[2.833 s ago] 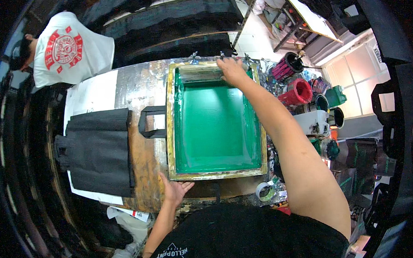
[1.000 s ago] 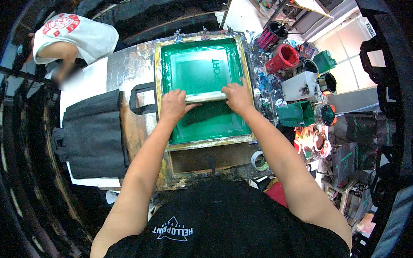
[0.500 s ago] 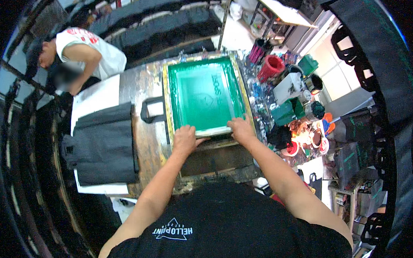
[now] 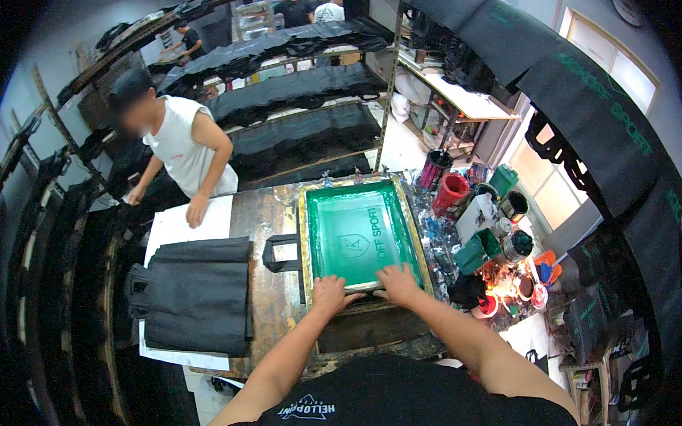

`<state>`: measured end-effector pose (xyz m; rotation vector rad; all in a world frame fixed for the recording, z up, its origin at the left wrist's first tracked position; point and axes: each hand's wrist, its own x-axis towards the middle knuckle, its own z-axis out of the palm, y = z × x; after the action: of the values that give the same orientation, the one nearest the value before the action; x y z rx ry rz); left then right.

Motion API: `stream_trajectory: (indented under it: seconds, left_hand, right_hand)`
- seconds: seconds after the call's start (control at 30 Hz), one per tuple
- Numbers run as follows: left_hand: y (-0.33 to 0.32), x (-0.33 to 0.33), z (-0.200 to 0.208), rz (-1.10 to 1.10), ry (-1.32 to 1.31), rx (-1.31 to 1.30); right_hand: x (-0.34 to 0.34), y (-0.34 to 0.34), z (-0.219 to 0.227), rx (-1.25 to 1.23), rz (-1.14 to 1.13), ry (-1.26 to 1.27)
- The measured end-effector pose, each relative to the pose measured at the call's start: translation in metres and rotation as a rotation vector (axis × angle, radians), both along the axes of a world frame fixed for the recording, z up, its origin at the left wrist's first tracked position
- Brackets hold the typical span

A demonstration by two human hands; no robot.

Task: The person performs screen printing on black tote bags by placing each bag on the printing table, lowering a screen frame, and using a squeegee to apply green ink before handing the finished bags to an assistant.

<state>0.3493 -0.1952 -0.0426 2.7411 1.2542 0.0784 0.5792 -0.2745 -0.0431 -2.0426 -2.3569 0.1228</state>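
A screen printing frame (image 4: 304, 242) with a green mesh lies on the worktable, dark lettering and a shield shape showing in the mesh. My left hand (image 4: 331, 295) is closed over the left part of its near edge, thumb pointing inward. Further right on that edge, my right hand (image 4: 399, 285) grips too, its fingers lying over the rim. A pale strip of the edge shows between my hands; their undersides are hidden. The handle of a black bag (image 4: 269, 254) sticks out from under the frame's left side.
A stack of black bags (image 4: 193, 294) lies on a white board (image 4: 207, 221) at left. Beyond it stands a co-worker (image 4: 188, 145), one hand on the board. Ink pots, a red bucket (image 4: 452, 191) and a green container (image 4: 476, 249) crowd the right. Racks (image 4: 301, 86) hold black bags behind.
My view has tilted up. My right hand has slid left from the frame's near right corner, closer to my left hand. The co-worker has straightened up and rests a hand on the board.
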Motion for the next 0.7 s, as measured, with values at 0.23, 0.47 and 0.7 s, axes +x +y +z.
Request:
stream_trajectory:
  seconds: [0.23, 0.47, 0.7]
  left_hand:
    - [0.005, -0.044, -0.012, -0.054, -0.514, 0.081]
    - [-0.031, -0.124, -0.062, 0.321, -0.270, -0.021]
    - [-0.035, -0.118, -0.086, 0.356, -0.220, -0.077]
  right_hand:
    - [-0.014, -0.006, -0.015, 0.064, 0.060, 0.164]
    - [-0.023, -0.021, -0.008, 0.088, -0.011, 0.163]
    - [-0.038, -0.028, -0.022, 0.140, -0.041, 0.087]
